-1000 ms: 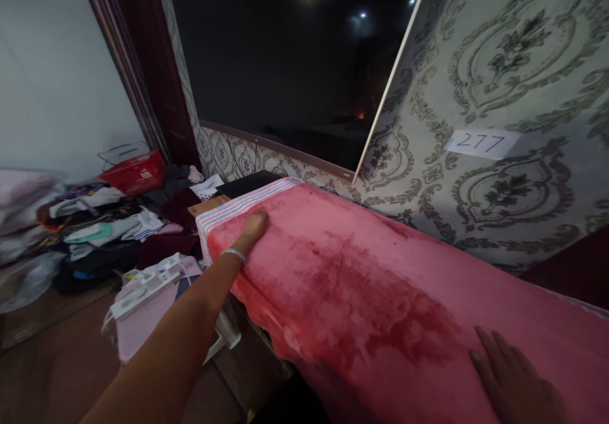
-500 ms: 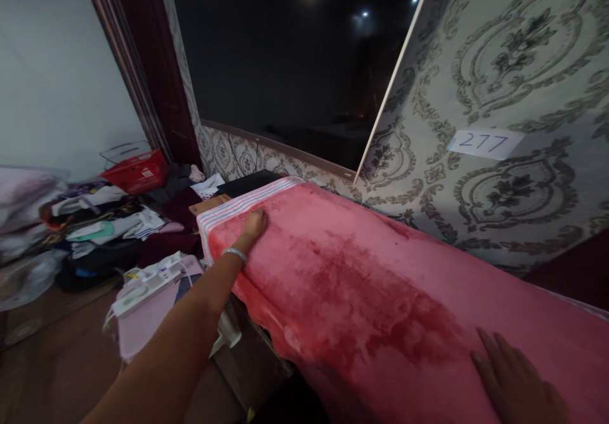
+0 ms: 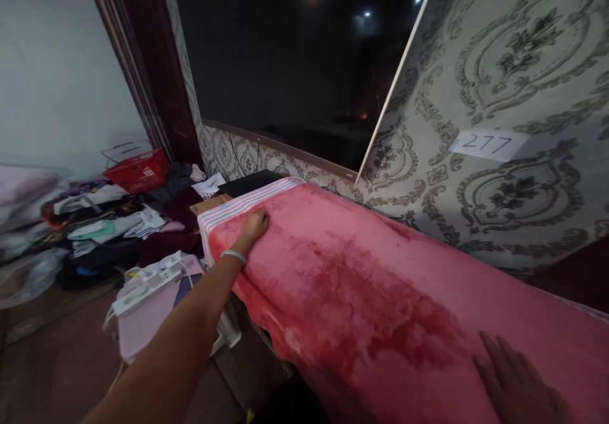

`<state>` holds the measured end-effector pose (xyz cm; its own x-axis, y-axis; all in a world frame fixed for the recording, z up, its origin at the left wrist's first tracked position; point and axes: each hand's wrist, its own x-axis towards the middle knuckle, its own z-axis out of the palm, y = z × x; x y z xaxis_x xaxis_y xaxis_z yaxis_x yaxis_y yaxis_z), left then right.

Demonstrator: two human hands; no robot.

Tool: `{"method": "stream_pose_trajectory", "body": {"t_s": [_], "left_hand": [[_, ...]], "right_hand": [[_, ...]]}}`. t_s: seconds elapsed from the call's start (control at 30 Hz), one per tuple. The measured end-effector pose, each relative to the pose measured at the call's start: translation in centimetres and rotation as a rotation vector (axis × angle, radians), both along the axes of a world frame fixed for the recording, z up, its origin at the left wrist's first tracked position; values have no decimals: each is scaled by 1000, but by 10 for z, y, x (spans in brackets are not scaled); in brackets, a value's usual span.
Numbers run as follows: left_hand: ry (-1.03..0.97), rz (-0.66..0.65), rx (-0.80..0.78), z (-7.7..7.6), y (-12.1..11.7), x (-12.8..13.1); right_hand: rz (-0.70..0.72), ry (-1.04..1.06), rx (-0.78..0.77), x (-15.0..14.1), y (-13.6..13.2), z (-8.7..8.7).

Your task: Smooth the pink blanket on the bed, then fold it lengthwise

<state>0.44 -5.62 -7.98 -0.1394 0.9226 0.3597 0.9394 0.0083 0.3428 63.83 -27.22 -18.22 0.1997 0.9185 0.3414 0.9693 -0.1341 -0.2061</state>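
Touching pink cloth point(image 3: 352, 221) — left hand point(image 3: 255, 224) curled, right hand point(image 3: 518, 379) flat.

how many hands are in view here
2: the left hand near the striped end of the pink cloth, the right hand at the picture's lower right, partly cut off.

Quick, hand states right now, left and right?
Left hand: on the pink cloth near its striped edge; whether it grips cannot be told.
Right hand: open, palm down over the cloth, holding nothing visible.
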Motion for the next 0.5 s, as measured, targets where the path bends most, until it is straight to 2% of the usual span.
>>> {"method": "stream_pose_trajectory", "body": {"t_s": [0.23, 0.5], "left_hand": [[65, -7, -31, 1, 1, 3], [111, 33, -53, 1, -1, 5]], "right_hand": [[-3, 13, 16, 0, -1, -3], [17, -85, -36, 7, 1, -8]]}}
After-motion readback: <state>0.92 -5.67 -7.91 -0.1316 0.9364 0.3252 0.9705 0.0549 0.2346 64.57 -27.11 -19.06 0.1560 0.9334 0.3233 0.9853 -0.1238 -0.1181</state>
